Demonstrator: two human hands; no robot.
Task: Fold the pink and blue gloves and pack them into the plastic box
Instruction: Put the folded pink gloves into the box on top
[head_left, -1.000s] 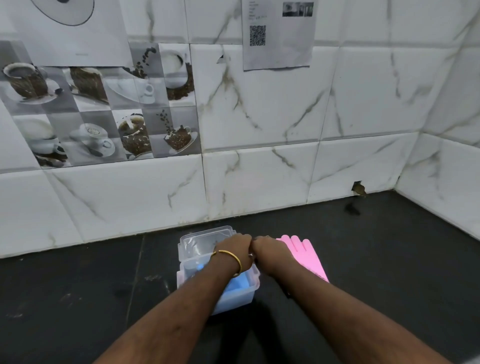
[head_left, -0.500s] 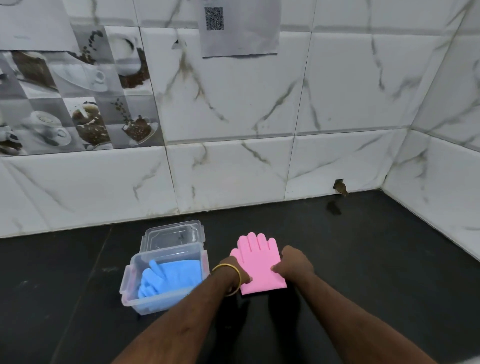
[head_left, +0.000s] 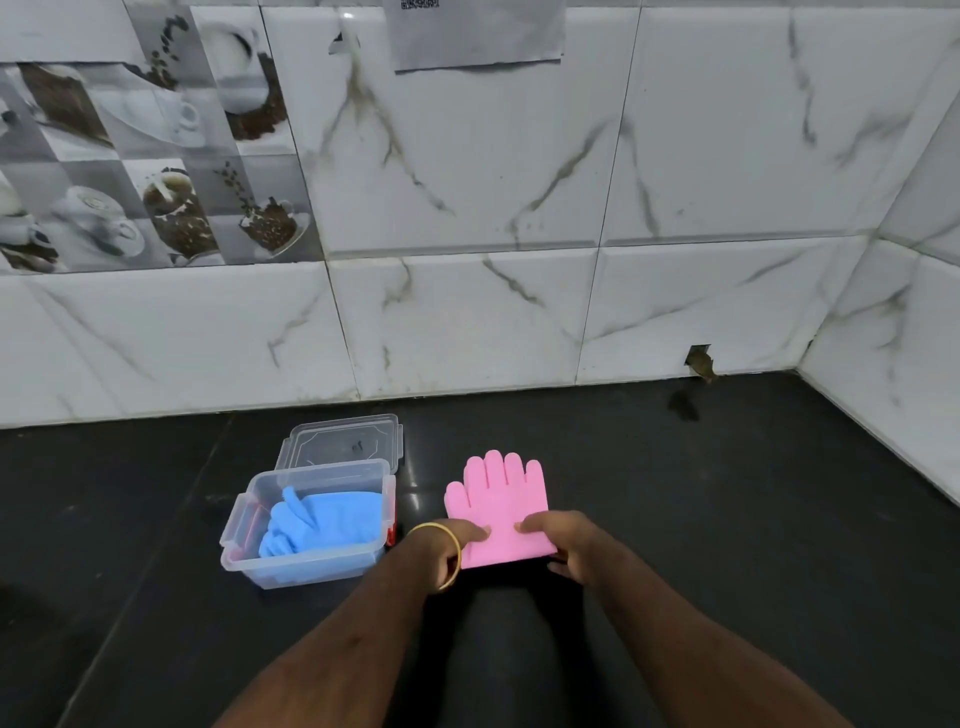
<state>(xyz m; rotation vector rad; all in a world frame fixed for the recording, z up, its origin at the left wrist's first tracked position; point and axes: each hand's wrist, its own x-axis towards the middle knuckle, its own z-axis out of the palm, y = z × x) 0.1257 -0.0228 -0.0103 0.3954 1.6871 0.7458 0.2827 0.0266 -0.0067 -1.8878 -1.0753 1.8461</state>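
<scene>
The pink gloves (head_left: 500, 493) lie flat on the black counter, fingers pointing toward the wall. My left hand (head_left: 451, 540), with a gold bangle on the wrist, grips their near left corner. Their near right corner is held by my right hand (head_left: 563, 538). Left of them stands the clear plastic box (head_left: 244, 525), uncovered, with the folded blue gloves (head_left: 319, 519) lying inside it.
The box's clear lid (head_left: 340, 441) lies flat just behind the box, near the wall. A white marble-tiled wall (head_left: 467, 312) runs along the back and the right side of the black counter (head_left: 727, 519). A small hole (head_left: 698, 361) shows at the wall's base.
Both hands left the box, where they pressed down the blue gloves, and moved right onto the pink gloves. The view has tilted down and shifted right.
</scene>
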